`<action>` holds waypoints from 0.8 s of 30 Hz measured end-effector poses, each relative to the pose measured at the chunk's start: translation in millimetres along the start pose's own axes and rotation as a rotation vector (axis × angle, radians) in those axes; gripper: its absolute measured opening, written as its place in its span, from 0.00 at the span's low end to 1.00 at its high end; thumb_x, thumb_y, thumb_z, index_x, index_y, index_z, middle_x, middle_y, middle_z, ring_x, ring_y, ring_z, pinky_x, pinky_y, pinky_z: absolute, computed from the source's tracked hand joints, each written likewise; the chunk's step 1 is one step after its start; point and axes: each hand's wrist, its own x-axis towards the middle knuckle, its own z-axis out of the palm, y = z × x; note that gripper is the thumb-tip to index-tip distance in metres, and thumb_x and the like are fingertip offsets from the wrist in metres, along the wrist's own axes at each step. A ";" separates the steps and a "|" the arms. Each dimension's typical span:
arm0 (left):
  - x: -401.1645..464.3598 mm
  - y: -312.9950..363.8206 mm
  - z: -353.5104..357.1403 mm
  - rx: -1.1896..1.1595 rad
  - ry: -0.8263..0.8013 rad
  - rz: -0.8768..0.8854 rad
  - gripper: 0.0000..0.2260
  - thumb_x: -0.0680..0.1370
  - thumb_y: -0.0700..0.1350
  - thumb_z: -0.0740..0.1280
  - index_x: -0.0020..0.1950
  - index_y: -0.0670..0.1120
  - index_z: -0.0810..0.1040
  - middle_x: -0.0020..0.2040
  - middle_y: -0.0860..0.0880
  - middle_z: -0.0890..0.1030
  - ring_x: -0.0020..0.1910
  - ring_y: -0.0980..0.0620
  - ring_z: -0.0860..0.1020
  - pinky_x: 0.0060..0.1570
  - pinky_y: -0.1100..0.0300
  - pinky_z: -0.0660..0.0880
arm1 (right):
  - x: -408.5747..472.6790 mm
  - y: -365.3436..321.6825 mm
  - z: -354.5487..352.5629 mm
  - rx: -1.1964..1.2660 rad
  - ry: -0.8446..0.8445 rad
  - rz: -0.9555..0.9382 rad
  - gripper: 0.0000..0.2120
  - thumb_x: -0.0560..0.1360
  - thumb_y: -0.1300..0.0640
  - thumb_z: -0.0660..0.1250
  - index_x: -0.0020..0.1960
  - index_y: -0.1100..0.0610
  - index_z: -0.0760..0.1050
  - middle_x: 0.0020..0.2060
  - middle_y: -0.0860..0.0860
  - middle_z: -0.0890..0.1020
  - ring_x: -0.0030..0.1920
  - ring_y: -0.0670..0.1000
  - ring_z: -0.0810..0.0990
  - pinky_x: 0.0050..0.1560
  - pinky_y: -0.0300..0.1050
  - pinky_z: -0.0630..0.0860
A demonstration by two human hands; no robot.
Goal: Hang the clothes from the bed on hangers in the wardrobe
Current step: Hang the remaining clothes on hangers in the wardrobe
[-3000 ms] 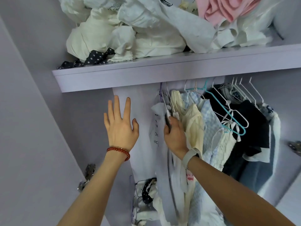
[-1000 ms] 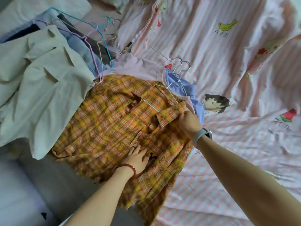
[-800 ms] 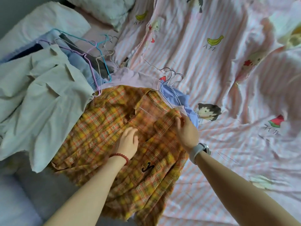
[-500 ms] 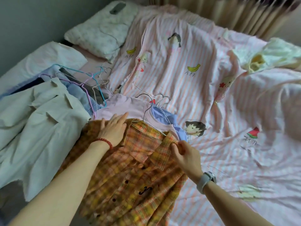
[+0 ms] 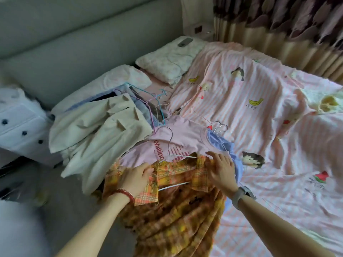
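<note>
- Two hands are working at the near edge of the bed (image 5: 241, 108), where a yellow plaid shirt (image 5: 178, 210) is lying on a white wire hanger (image 5: 171, 145) and spilling over the mattress edge toward the floor.
- The left hand (image 5: 136, 175) is gripping the shirt's left collar and shoulder, fingers curled into the cloth.
- The right hand (image 5: 221, 168) is lying flat on the shirt's right shoulder, fingers spread and straight.
- One pink T-shirt (image 5: 183, 138) is sitting just beyond the plaid shirt, its hem partly under it, with a blue garment (image 5: 220, 145) at its right side.
- One cream jacket (image 5: 104, 130) is lying to the left, overhanging the bed's side, atop a pile of hangers whose number I cannot tell.
- Two pillows are resting against the headboard (image 5: 74, 43).
- Open striped sheet is stretching to the right of the hands, up to the curtain (image 5: 278, 25).
</note>
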 end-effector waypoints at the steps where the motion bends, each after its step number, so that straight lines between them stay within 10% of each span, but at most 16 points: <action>1: -23.6 -12.0 -2.4 -0.072 0.023 -0.030 0.11 0.80 0.51 0.57 0.48 0.48 0.76 0.43 0.43 0.80 0.45 0.43 0.77 0.48 0.51 0.73 | -4.5 -15.4 3.5 -0.025 -0.026 -0.035 0.25 0.71 0.43 0.49 0.57 0.54 0.75 0.46 0.55 0.78 0.50 0.59 0.75 0.52 0.52 0.64; 4: -100.2 -51.8 -2.3 -0.229 0.124 -0.143 0.12 0.79 0.52 0.58 0.46 0.47 0.77 0.51 0.46 0.80 0.53 0.44 0.76 0.52 0.52 0.72 | -22.8 -65.6 17.4 -0.052 -0.106 -0.212 0.24 0.70 0.45 0.50 0.56 0.55 0.75 0.45 0.57 0.76 0.49 0.61 0.73 0.52 0.53 0.63; 10: -257.9 -130.5 7.8 -0.456 0.249 -0.433 0.14 0.80 0.47 0.59 0.35 0.46 0.70 0.28 0.51 0.69 0.28 0.52 0.68 0.31 0.57 0.62 | -93.0 -177.1 53.4 -0.073 -0.300 -0.599 0.21 0.72 0.46 0.51 0.52 0.55 0.77 0.43 0.55 0.77 0.47 0.60 0.75 0.50 0.50 0.61; 18: -479.4 -198.0 32.7 -0.263 0.668 -0.908 0.14 0.81 0.51 0.54 0.50 0.44 0.75 0.45 0.44 0.80 0.43 0.42 0.76 0.37 0.55 0.67 | -254.8 -292.9 76.4 -0.001 -0.732 -1.106 0.31 0.71 0.37 0.47 0.61 0.53 0.73 0.52 0.55 0.82 0.51 0.59 0.80 0.47 0.50 0.76; 24: -634.2 -202.5 76.8 -0.177 0.962 -1.150 0.09 0.79 0.41 0.59 0.49 0.39 0.77 0.45 0.39 0.80 0.45 0.39 0.77 0.43 0.51 0.71 | -389.4 -353.2 88.2 -0.001 -0.898 -1.475 0.16 0.77 0.49 0.60 0.62 0.54 0.73 0.46 0.53 0.84 0.48 0.58 0.81 0.45 0.45 0.73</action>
